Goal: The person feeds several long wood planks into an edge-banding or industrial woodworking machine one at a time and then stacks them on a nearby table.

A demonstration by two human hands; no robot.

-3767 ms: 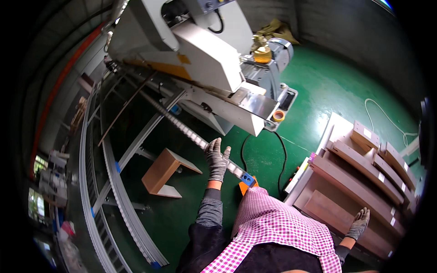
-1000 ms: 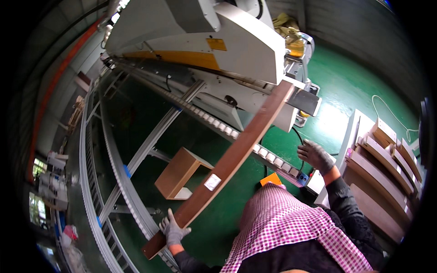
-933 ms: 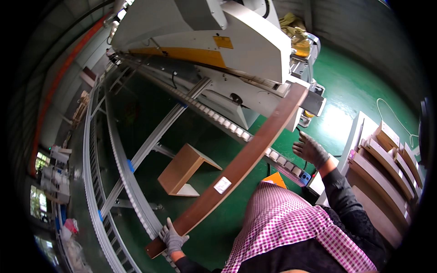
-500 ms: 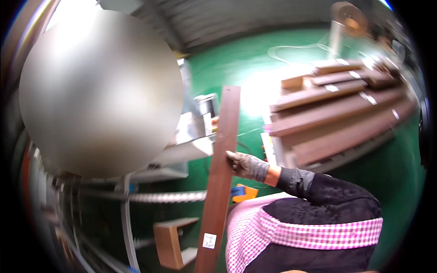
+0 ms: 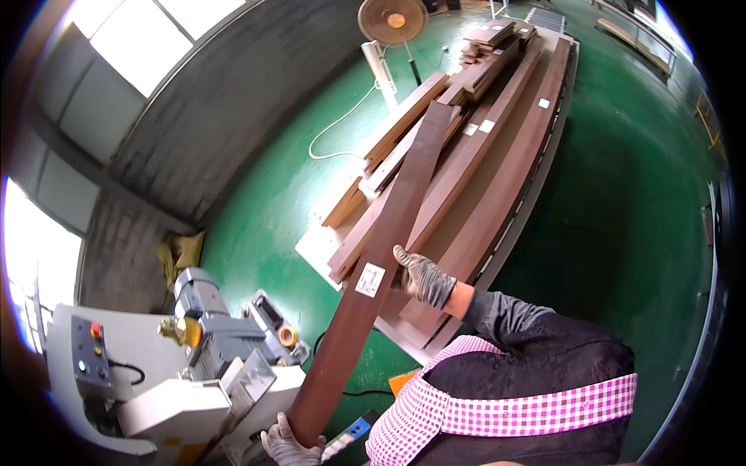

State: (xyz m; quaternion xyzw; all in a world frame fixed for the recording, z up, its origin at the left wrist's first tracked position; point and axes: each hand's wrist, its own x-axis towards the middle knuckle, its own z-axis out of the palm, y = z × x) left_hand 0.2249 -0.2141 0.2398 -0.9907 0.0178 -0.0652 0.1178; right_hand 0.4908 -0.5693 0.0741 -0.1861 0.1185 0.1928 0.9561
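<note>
A long dark brown wooden board (image 5: pixel 392 225) with a white label (image 5: pixel 370 280) slants up and away across the view. My right hand (image 5: pixel 424 279), in a grey striped glove, grips its right edge beside the label, thumb on top and the other fingers partly hidden. At the near end my gloved left hand (image 5: pixel 289 444) holds the board, its thumb pointing up along the edge. The far end of the board overlaps a stack of similar brown boards (image 5: pixel 447 186) in the view.
The stack lies on a long low pallet (image 5: pixel 497 264) to the right. A grey machine (image 5: pixel 167 404) with a motor (image 5: pixel 198 291) and a button panel (image 5: pixel 91 353) stands at the lower left. Beyond the pallet are a round fan (image 5: pixel 392 19) and a white cable (image 5: pixel 312 144) on the green floor.
My view has turned right, toward the stack. The board now tilts to the right, with its label nearer my right hand. My left hand has come into view at the board's near end.
</note>
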